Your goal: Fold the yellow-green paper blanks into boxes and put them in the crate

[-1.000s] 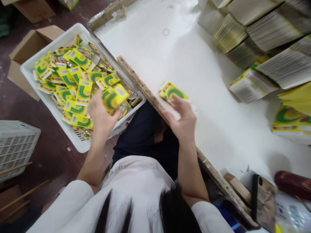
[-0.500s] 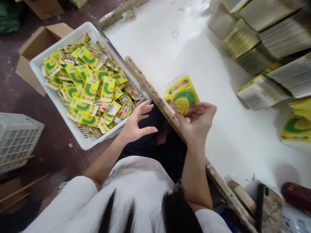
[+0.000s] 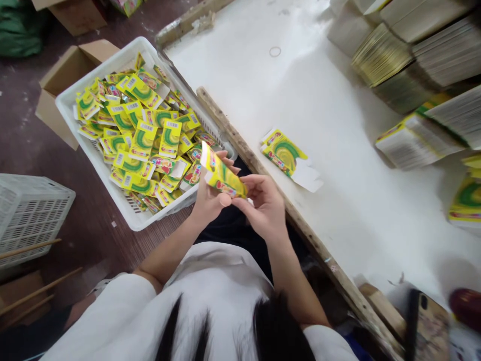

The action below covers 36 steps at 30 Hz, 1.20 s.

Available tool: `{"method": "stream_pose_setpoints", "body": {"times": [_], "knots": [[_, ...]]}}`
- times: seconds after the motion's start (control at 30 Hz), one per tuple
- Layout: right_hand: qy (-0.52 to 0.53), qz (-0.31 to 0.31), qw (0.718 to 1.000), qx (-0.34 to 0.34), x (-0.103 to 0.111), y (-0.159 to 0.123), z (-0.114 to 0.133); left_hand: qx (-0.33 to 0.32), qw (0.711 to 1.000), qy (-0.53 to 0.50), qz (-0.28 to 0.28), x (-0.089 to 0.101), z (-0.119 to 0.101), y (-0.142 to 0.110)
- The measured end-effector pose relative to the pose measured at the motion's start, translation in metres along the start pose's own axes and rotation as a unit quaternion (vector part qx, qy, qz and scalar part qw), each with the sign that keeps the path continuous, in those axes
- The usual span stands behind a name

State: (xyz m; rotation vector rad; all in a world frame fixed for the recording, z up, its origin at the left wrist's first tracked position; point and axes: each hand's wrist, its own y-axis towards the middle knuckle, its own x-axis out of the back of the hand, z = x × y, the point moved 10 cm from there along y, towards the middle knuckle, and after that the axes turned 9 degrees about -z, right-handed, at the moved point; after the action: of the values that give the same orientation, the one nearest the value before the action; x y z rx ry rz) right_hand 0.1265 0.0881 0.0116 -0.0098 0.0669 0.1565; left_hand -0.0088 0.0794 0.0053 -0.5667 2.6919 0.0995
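Note:
Both hands are on a small yellow-and-green carton (image 3: 224,176) in front of my body, by the table edge. My left hand (image 3: 209,203) cups it from the left, fingers behind it and thumb along its lower side. With thumb and fingers, my right hand (image 3: 265,205) pinches its right end. A white flap stands up at the carton's left end. On the table just beyond the right hand lies another flat carton (image 3: 285,153), its white flap unfolded. To the left, a white plastic basket (image 3: 132,223) is heaped with similar yellow cartons (image 3: 143,140).
A wooden strip (image 3: 240,143) edges the white table (image 3: 338,210). Stacks of flat cartons (image 3: 383,55) stand at the right. A phone (image 3: 432,326) lies near the lower right. An open cardboard box (image 3: 67,70) and a white crate (image 3: 33,215) are on the floor.
My right hand has moved left from above the table, bringing a carton to my left hand, which has closed around it. Another carton now lies on the table where the right hand was.

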Motion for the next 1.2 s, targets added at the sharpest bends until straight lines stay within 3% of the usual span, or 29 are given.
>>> {"method": "stream_pose_setpoints", "body": {"times": [0.07,0.2,0.37,0.53,0.67,0.77,0.83,0.9,0.97,1.07,1.13,1.2], "knots": [[0.013,0.004,1.000,-0.005,0.006,0.001,0.001,0.001,1.000,0.015,-0.009,0.006,0.003,0.001],[0.014,0.013,1.000,-0.014,0.006,0.000,-0.002,-0.006,0.996,0.048,-0.080,0.028,-0.002,0.011],[0.048,0.014,0.998,-0.045,0.002,0.007,-0.007,0.048,0.996,0.081,0.004,0.017,0.000,0.016],[0.071,-0.050,0.994,-0.062,0.008,0.008,-0.010,0.009,0.997,0.076,-0.028,0.020,0.001,0.006],[0.044,-0.108,0.993,-0.036,0.016,0.005,-0.012,0.025,0.995,0.078,-0.048,0.022,0.014,-0.005],[-0.030,-0.122,0.991,0.043,0.025,0.006,0.004,-0.011,0.990,0.127,-0.055,0.021,-0.004,-0.006],[-0.138,-0.144,0.968,0.150,0.035,0.005,0.030,-0.124,0.967,0.203,-0.088,0.023,-0.045,-0.006],[-0.261,-0.154,0.914,0.270,0.035,-0.002,0.057,-0.268,0.911,0.297,-0.103,0.017,-0.093,-0.013],[-0.334,-0.119,0.863,0.361,0.023,-0.011,0.074,-0.326,0.853,0.407,-0.020,-0.004,-0.110,-0.015],[-0.337,-0.047,0.849,0.404,0.002,-0.020,0.077,-0.236,0.800,0.526,0.164,-0.022,-0.073,-0.010],[-0.292,-0.080,0.879,0.368,0.008,-0.018,0.074,-0.183,0.793,0.550,0.190,-0.019,-0.051,-0.009],[-0.198,-0.140,0.932,0.268,0.025,-0.009,0.058,-0.179,0.799,0.548,0.170,-0.017,-0.040,-0.009]]}}
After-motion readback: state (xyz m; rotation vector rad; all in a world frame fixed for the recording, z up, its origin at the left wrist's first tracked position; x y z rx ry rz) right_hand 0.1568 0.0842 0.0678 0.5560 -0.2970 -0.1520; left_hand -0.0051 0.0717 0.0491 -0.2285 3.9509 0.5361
